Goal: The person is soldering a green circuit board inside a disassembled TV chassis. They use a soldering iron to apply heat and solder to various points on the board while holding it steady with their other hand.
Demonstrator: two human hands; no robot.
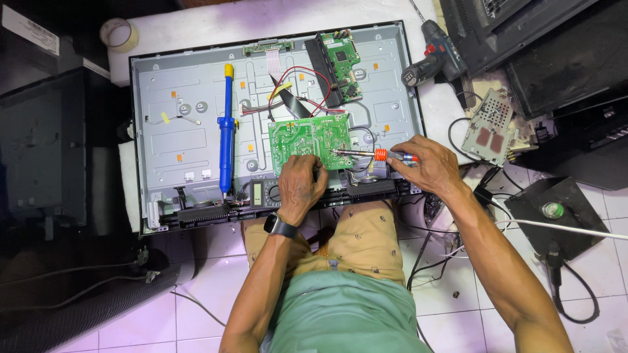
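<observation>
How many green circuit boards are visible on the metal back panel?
2: one large green board at the panel's centre, under the left hand; one narrower green board near the top edge. Others may be hidden.

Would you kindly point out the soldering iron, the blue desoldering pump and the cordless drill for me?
soldering iron [381,155], head view, on its orange collar beside the right hand.
blue desoldering pump [226,140], head view, on the middle of its barrel.
cordless drill [433,55], head view, on its dark body.
</observation>
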